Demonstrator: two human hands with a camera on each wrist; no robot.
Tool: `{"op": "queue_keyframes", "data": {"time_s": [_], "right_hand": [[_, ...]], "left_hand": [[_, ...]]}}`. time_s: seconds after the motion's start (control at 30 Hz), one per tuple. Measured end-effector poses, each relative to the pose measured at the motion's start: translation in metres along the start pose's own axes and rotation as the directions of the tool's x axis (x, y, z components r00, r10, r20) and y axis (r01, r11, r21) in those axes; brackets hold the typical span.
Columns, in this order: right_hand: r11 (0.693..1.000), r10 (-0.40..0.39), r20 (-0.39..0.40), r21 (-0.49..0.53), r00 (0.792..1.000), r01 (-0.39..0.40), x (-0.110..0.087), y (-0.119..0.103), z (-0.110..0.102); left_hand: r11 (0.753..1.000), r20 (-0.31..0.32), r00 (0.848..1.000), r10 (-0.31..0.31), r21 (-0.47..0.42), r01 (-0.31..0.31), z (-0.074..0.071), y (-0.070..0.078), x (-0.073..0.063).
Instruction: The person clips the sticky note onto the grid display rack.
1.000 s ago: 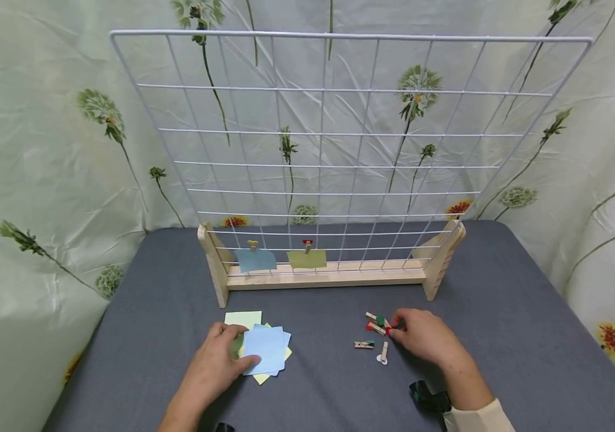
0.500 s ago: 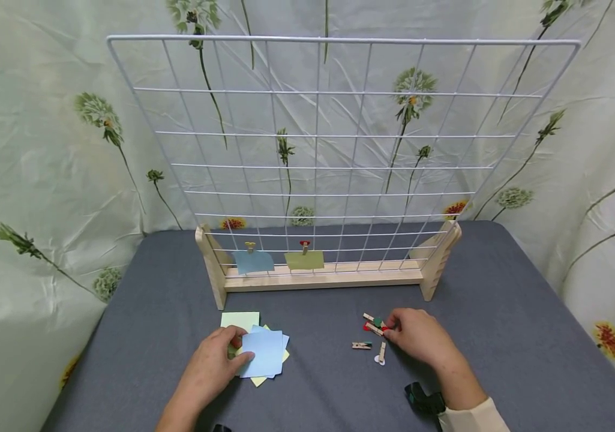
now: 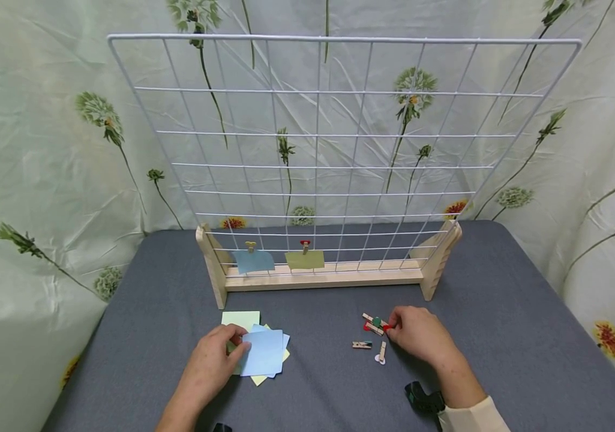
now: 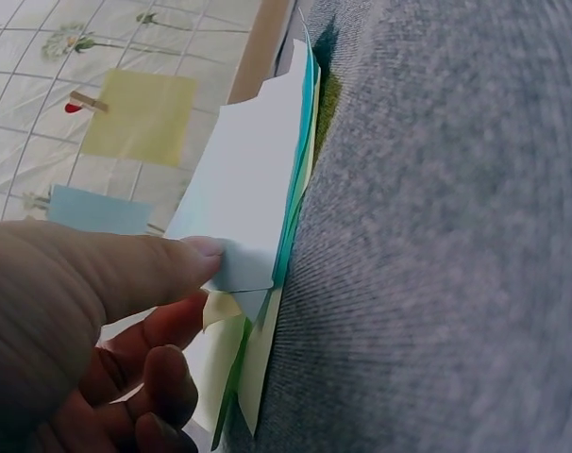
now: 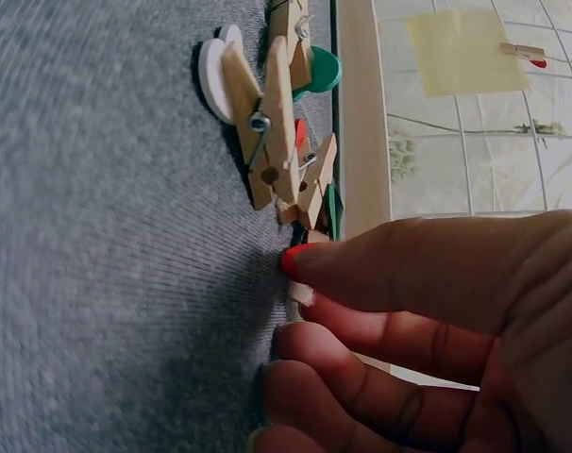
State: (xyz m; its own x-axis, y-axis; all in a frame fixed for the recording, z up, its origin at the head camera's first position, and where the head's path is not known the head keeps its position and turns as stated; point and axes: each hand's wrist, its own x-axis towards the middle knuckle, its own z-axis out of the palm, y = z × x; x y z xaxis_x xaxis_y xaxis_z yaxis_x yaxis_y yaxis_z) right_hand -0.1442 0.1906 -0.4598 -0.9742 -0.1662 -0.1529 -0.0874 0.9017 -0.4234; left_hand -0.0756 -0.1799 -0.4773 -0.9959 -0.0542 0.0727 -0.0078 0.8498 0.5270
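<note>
A loose stack of square paper notes lies on the table at front left, with a light blue note (image 3: 262,353) on top and green and yellow ones under it. My left hand (image 3: 211,359) pinches at the blue note's left edge, the thumb (image 4: 196,260) on its face and the index finger behind. To the right, my right hand (image 3: 420,332) pinches a small wooden clothespin with a red end (image 5: 293,261), mostly hidden by the thumb. Close beside it lie more clothespins, among them one with a white disc (image 3: 381,353) and one lying sideways (image 3: 362,345).
A white wire grid (image 3: 318,134) stands upright behind, in a wooden stand (image 3: 329,280). Low on it, clothespins hold a blue note (image 3: 253,262) and a yellow-green note (image 3: 305,260). A flower-print cloth (image 3: 32,180) hangs around the grey-covered table (image 3: 312,396).
My left thumb has drawn back from the blue note's face to its left edge. My right hand stays at the clothespins with barely any shift. The head view has tilted slightly.
</note>
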Motion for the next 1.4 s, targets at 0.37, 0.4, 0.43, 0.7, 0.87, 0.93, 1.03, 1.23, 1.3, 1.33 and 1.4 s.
{"op": "queue_keyframes", "data": {"time_s": [0.37,0.4,0.43,0.7,0.87,0.93,1.03,1.23,1.3,1.33,1.4], "right_hand": [[1.0,-0.003,-0.021,0.004,1.0,0.003,0.0,0.001,-0.001],[1.0,-0.007,-0.028,0.006,1.0,0.007,0.0,0.001,-0.002],[1.0,-0.011,-0.033,0.007,0.999,0.011,0.0,0.002,-0.002],[0.996,-0.034,-0.041,0.078,0.999,0.037,0.0,0.007,-0.004],[0.991,-0.028,-0.023,0.13,0.999,0.03,0.001,0.012,-0.006],[0.989,-0.032,-0.021,0.142,0.999,0.034,0.002,0.015,-0.006],[0.988,-0.039,-0.024,0.15,0.999,0.042,0.003,0.018,-0.007],[0.985,-0.066,-0.021,0.159,0.998,0.069,0.004,0.02,-0.008],[0.983,-0.067,-0.014,0.171,0.998,0.068,0.004,0.019,-0.009],[0.982,-0.069,-0.013,0.176,0.998,0.07,0.004,0.019,-0.009],[0.981,-0.073,-0.009,0.179,0.997,0.073,0.004,0.018,-0.01]], "left_hand": [[1.0,-0.018,1.0,-0.003,-0.019,0.003,0.0,0.001,0.0],[1.0,-0.017,1.0,-0.004,-0.022,0.003,0.0,0.001,0.0],[1.0,-0.016,1.0,-0.004,-0.023,0.004,0.0,0.001,0.0],[0.995,-0.009,1.0,-0.02,-0.094,0.019,0.002,-0.001,0.001],[0.985,0.004,0.999,-0.049,-0.162,0.049,0.004,-0.003,0.001],[0.982,0.009,0.998,-0.061,-0.181,0.062,0.004,-0.003,0.001],[0.974,0.025,0.997,-0.079,-0.21,0.082,0.004,-0.004,0.001],[0.957,0.05,0.994,-0.097,-0.27,0.107,0.001,-0.003,0.0],[0.952,0.05,0.994,-0.098,-0.287,0.108,0.001,-0.002,0.0],[0.949,0.051,0.994,-0.1,-0.295,0.111,0.0,-0.002,-0.001],[0.944,0.052,0.994,-0.1,-0.31,0.111,0.0,-0.002,-0.001]]}}
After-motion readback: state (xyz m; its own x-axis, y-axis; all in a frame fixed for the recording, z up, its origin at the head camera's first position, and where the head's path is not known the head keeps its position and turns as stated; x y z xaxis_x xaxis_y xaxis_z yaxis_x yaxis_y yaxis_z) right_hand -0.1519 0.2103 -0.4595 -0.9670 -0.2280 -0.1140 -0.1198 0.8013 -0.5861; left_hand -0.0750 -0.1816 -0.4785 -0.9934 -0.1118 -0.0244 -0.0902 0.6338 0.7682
